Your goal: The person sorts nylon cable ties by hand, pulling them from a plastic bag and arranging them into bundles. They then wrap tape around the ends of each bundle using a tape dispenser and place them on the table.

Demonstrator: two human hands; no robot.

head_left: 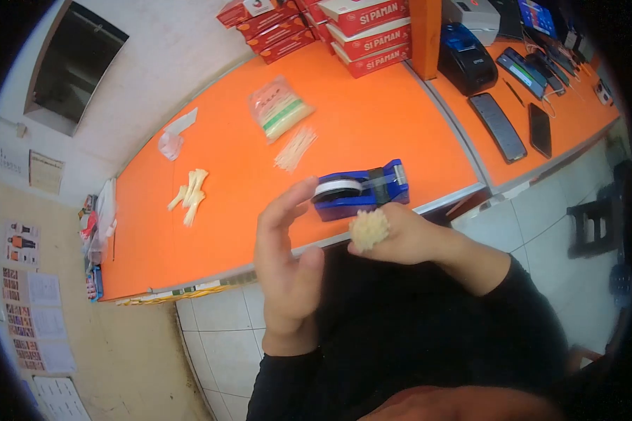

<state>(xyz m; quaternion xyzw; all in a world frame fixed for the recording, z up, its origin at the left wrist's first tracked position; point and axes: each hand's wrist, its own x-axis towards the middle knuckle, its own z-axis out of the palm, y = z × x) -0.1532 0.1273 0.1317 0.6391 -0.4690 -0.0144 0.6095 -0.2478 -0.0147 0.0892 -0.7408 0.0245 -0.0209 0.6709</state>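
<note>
My right hand [407,235] is closed around a bundle of thin pale sticks [369,229], whose ends point toward the camera. My left hand [288,259] is raised to the left of it, thumb and fingers apart, holding nothing. Just beyond both hands, a blue tape dispenser [330,208] with a roll of clear tape stands near the table's front edge. Loose pale sticks [296,149] lie in a small heap farther back, beside a clear plastic bag of sticks [281,111] with a green stripe. Several bundles of sticks [189,195], narrowed at the middle, rest at the left.
Red boxes [372,35] are stacked at the back of the orange table [225,245]. A crumpled white wrapper [172,144] lies near the wall. On the right-hand counter are a black printer [467,59] and several phones, including a dark one [540,130]. A black stool [590,228] stands on the floor.
</note>
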